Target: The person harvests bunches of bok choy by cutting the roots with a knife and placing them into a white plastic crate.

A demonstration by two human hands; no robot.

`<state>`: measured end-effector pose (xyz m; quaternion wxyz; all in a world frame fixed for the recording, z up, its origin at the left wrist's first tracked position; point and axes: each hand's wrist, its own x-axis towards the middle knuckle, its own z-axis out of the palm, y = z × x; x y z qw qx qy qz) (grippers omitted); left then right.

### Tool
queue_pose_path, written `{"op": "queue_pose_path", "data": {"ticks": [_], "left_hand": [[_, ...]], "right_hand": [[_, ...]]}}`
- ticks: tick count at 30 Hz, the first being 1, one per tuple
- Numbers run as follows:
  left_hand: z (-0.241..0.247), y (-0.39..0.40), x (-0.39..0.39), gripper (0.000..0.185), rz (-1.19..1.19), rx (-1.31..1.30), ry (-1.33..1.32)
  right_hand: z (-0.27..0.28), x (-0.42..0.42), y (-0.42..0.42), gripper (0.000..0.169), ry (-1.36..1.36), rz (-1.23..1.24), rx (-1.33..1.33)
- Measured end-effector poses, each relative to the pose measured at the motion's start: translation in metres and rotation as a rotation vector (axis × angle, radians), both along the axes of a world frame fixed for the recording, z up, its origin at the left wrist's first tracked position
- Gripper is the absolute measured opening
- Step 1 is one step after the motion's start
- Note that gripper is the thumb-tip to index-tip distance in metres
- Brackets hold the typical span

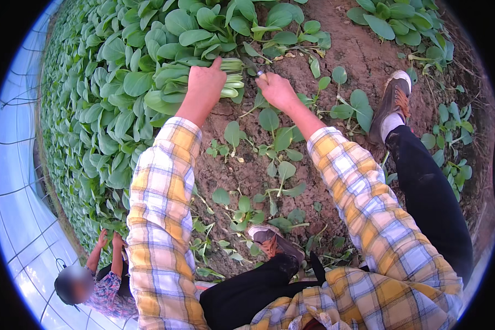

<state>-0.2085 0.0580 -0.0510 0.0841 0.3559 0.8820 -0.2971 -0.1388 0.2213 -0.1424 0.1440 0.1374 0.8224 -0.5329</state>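
Note:
My left hand grips a bunch of leafy greens that look like bok choy. Their pale stem ends point right, towards my other hand, and the leaves lie to the left against the standing crop. In my right hand is a small knife with a light handle and a metal collar. Its blade points up and left, close to the stem ends; leaves and shadow partly hide it, so I cannot tell whether it touches a plant.
Dense standing greens fill the left side. Small plants and loose leaves dot the brown soil around my shoes. More greens grow at upper right. A co-worker crouches at lower left beside plastic greenhouse sheeting.

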Motion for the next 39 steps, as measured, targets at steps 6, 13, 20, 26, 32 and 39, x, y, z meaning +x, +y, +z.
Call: {"op": "queue_pose_path", "data": {"ticks": [6, 13, 20, 26, 32, 39], "left_hand": [[-0.001, -0.002, 0.01, 0.018, 0.034, -0.022, -0.042], [0.014, 0.005, 0.029, 0.038, 0.102, 0.081, -0.124], [0.129, -0.061, 0.118, 0.061, 0.327, 0.817, -0.617], [0.209, -0.128, 0.234, 0.054, 0.342, 1.352, -0.644], [0.284, -0.216, 0.424, 0.041, 0.526, 1.898, -0.109], [0.292, -0.229, 0.566, 0.059, 0.356, 2.013, 0.741]], "right_hand": [[0.0, 0.026, -0.01, 0.042, -0.004, 0.045, 0.012], [0.023, 0.049, 0.015, 0.04, 0.001, -0.121, 0.019], [0.105, 0.066, -0.02, 0.042, 0.204, -0.171, -1.145], [0.186, 0.094, -0.053, 0.041, 0.227, 0.239, -1.084], [0.28, 0.151, -0.154, 0.03, 0.333, 0.675, -0.968], [0.38, 0.271, -0.275, 0.039, 0.27, 1.043, -0.967]]}}
